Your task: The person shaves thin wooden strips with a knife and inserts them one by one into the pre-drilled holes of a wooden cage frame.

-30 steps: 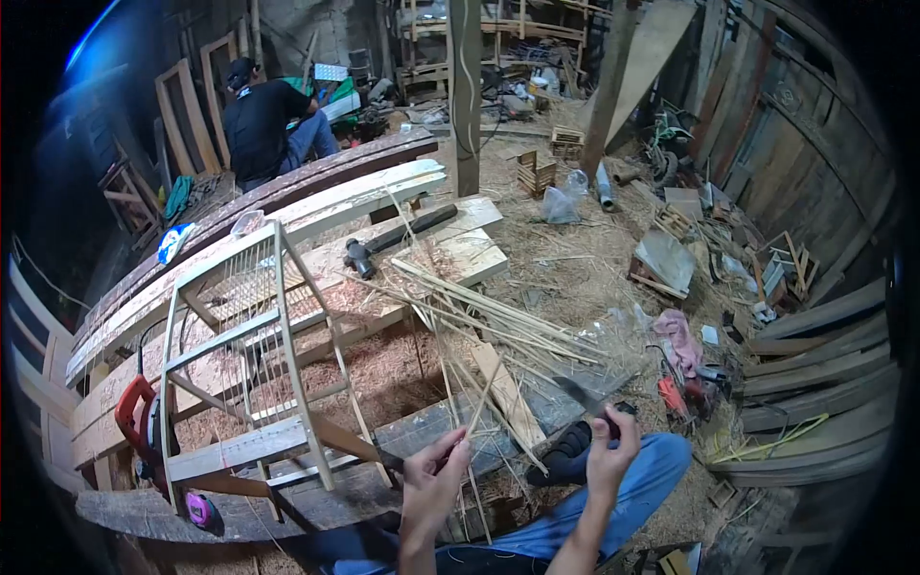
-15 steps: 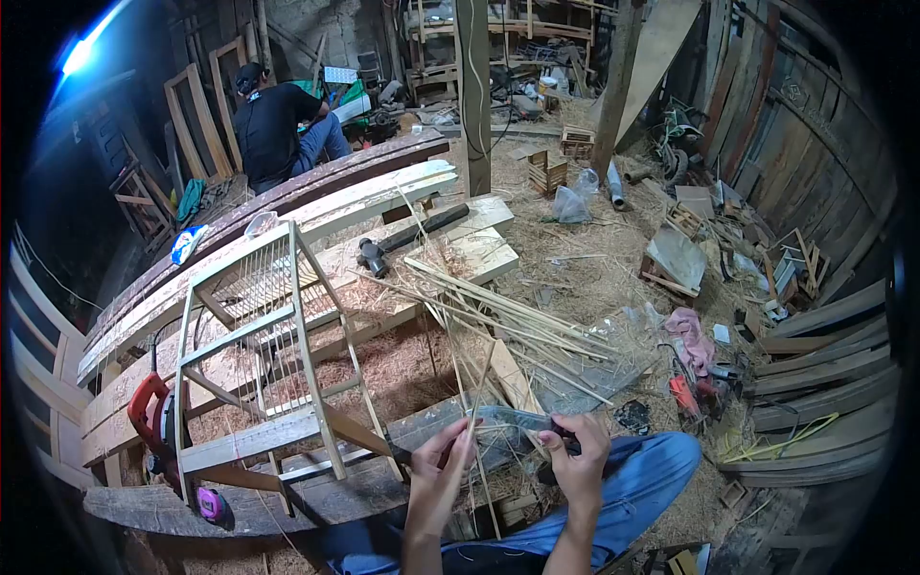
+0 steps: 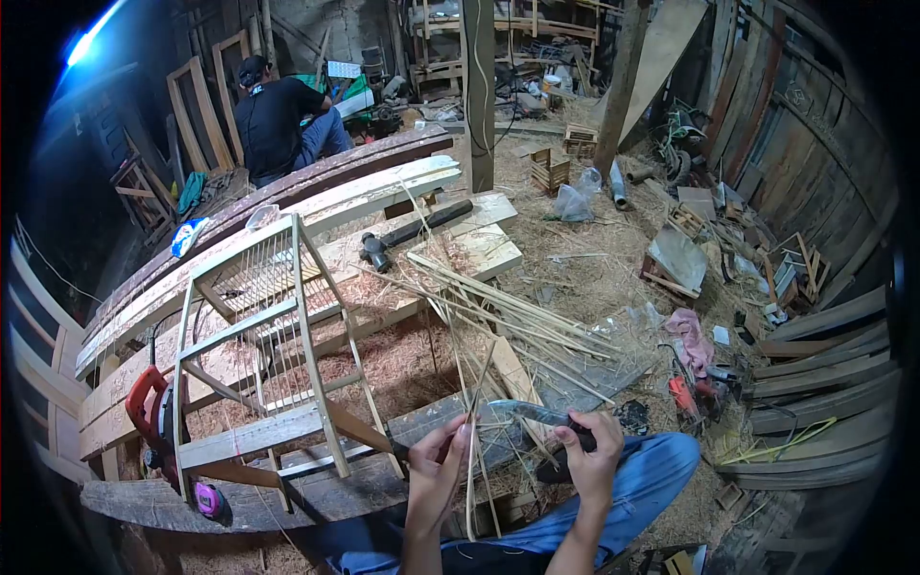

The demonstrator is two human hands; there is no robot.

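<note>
Low in the centre, my left hand (image 3: 439, 471) is closed on a thin wooden strip (image 3: 481, 383) that stands nearly upright above the fingers. To its right, my right hand (image 3: 590, 456) grips the dark handle of a knife (image 3: 530, 412). The blade points left, its tip close to the strip; whether they touch is hard to tell. More thin sticks (image 3: 517, 311) lie in a loose bundle beyond my hands. A wooden frame with thin rods (image 3: 311, 374) stands to the left on the bench.
A hammer (image 3: 376, 251) lies on planks (image 3: 494, 251) behind the frame. At left are a red power tool (image 3: 146, 407) and a purple tape measure (image 3: 208, 500). A wooden post (image 3: 478, 105) rises behind. A person (image 3: 278, 120) sits at the back left. Shavings cover the floor.
My right hand has moved slightly right, and the knife blade now shows more fully, pointing left. My left hand still holds the strip. The view has shifted slightly.
</note>
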